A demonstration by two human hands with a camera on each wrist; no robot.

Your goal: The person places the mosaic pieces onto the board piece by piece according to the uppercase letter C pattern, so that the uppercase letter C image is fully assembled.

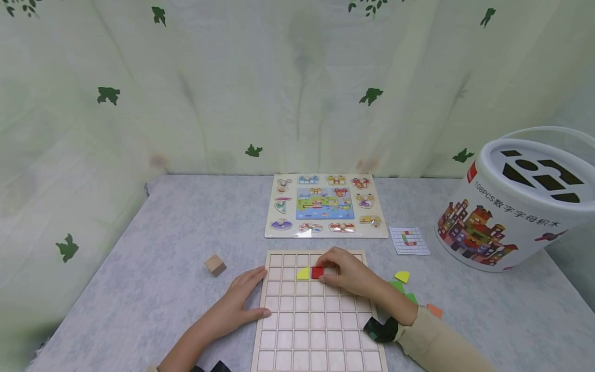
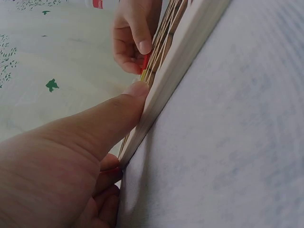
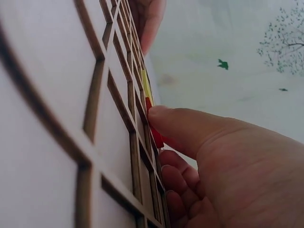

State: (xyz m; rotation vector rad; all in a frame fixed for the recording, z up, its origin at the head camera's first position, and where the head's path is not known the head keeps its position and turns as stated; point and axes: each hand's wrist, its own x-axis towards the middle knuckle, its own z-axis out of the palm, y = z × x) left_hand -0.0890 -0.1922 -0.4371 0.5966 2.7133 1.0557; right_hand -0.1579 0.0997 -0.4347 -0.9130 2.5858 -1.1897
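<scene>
A wooden grid board [image 1: 305, 320] lies on the table with a yellow quarter-circle tile [image 1: 302, 273] in one of its upper cells. Just right of that tile, my right hand [image 1: 346, 271] pinches a red square tile [image 1: 317, 272] between thumb and fingers. In the right wrist view, the thumb lies on the red tile [image 3: 154, 126] at the grid, beside the yellow one. My left hand [image 1: 234, 305] rests along the board's left edge, thumb spread from the fingers. The left wrist view shows its thumb tip [image 2: 137, 89] on the board's rim.
Right of the board lie a yellow tile [image 1: 402, 277], green tiles [image 1: 397, 285] and an orange tile [image 1: 434, 310]. A pattern card [image 1: 418, 248], a picture puzzle [image 1: 288, 199] and a large white bucket [image 1: 465, 258] stand farther back. At left sits a wooden cube [image 1: 215, 265].
</scene>
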